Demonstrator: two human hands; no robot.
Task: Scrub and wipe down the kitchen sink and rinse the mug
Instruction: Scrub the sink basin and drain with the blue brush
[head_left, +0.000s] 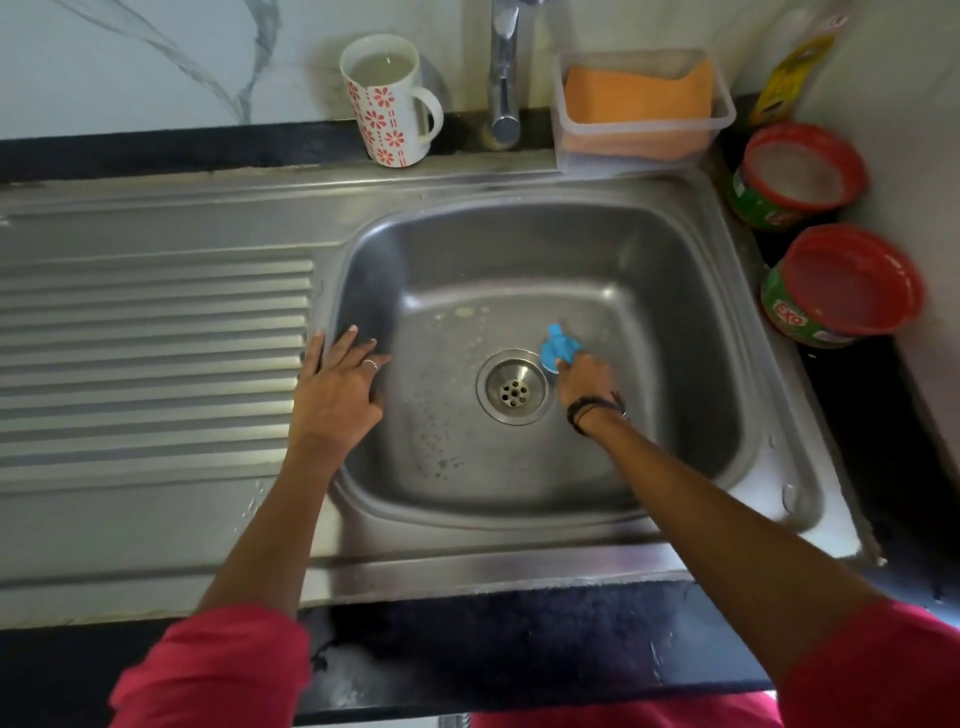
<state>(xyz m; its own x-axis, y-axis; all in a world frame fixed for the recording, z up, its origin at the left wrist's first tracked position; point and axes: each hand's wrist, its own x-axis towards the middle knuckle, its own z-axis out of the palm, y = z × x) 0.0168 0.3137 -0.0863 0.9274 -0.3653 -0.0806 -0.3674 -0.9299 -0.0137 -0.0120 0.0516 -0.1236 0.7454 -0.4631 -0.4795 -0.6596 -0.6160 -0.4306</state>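
Steel all round: the sink (691, 291) has a deep basin with a ribbed draining board on its left. Down in the basin, the right hand (584, 376) grips a small blue scrubber (557, 348) and presses it against the basin floor just beside the drain (514, 387). The left hand (337, 382) lies flat with fingers spread and relaxed, holding nothing, resting on the basin's left rim. Soapy droplets speckle the basin floor to the left of the drain. The mug (387, 101), white with red flowers and full of cloudy water, stands upright on the sink's back ledge, left of the tap (505, 73). Right of the tap sits a clear tub (644, 111) holding an orange cloth.
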